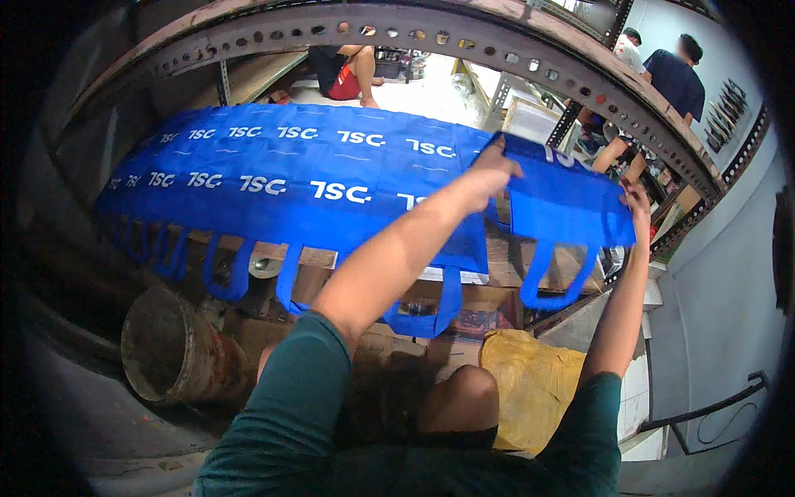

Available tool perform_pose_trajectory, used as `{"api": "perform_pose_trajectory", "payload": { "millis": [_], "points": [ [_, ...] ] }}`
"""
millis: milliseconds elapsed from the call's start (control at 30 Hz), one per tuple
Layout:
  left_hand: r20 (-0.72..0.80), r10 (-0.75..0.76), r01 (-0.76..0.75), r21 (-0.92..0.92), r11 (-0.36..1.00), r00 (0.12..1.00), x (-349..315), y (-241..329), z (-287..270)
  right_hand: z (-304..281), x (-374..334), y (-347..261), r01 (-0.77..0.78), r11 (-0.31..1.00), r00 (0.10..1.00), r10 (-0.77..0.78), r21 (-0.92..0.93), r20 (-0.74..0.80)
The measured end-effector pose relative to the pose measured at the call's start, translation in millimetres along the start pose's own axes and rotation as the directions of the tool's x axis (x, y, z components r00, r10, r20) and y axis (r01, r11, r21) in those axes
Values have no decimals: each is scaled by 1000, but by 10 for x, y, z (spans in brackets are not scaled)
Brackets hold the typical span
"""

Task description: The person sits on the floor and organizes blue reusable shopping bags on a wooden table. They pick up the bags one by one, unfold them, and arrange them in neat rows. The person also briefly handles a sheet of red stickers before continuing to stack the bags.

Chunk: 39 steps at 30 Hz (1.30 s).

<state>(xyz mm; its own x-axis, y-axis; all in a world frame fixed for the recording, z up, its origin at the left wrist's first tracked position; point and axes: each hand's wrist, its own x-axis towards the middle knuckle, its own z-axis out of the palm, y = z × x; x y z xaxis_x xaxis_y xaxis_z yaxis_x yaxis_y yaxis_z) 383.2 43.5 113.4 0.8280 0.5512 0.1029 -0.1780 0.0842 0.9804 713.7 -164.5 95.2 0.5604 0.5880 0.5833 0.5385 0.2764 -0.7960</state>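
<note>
A single blue fabric tote bag with white print spans the space between my two hands, its loop handle hanging toward me. My left hand is closed at its far left corner. At the right edge of the same bag, the fingers of my right hand are bent around the fabric. To the left, several more blue tote bags with white print lie flat in overlapping rows. Their handles dangle over the near edge of the wooden shelf.
A perforated metal beam crosses above the bags, and a perforated post stands at the right. Below are a dirty bucket and a yellow sack. One person sits beyond the shelf; others are at the far right.
</note>
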Motion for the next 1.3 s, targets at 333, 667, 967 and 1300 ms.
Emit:
{"api": "perform_pose_trajectory", "payload": {
  "millis": [333,667,967,1300],
  "points": [
    [-142,133,-84,308,948,981,-213,-462,187,140,-674,129,-365,928,931,361,-75,-59],
    [-257,326,-33,739,673,910,-353,-1288,-165,744,-954,875,-586,770,796,605,-253,-6],
    [301,97,-215,391,895,949,-1981,-1062,172,760,-848,883,-617,764,781,624,-189,-24],
    [358,2,-152,391,908,934,-2218,-1465,-190,810,-804,1149,-556,766,811,584,-322,-12]
  ]
}}
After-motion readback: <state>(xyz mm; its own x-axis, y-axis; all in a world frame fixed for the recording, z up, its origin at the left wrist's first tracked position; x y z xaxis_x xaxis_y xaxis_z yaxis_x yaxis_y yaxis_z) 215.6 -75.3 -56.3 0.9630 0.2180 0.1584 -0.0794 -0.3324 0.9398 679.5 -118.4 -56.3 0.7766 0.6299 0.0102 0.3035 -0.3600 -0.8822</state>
